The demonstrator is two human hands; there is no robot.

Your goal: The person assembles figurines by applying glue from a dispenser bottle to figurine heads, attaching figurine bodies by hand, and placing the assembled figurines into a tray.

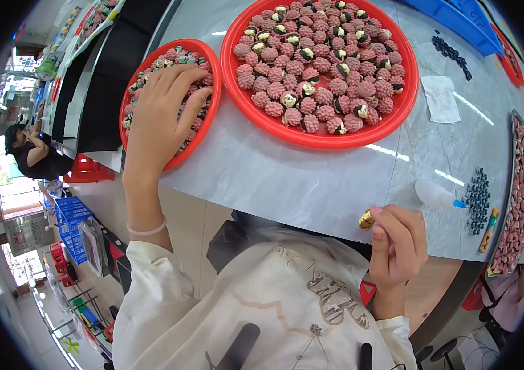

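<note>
My left hand (162, 111) reaches over the smaller red round tray (199, 139), its fingers spread and thumb apart above small pink and grey-green pieces (177, 57). Some fingertips are hard to make out against those pieces. Between the thumb and fingers of my right hand (400, 243) is a small shiny gold piece (366, 220), held at the table's near edge. Ahead of it lies a larger red round tray (320, 140), filled with bumpy pink pieces (308, 68), several showing black and cream parts.
A white squeeze bottle (434, 194) with a blue tip lies beside a patch of dark beads (477, 200). Farther off are a white tissue (440, 98), more dark beads (453, 55) and a blue crate (462, 24). A long tray of pink pieces (523, 185) stands at right.
</note>
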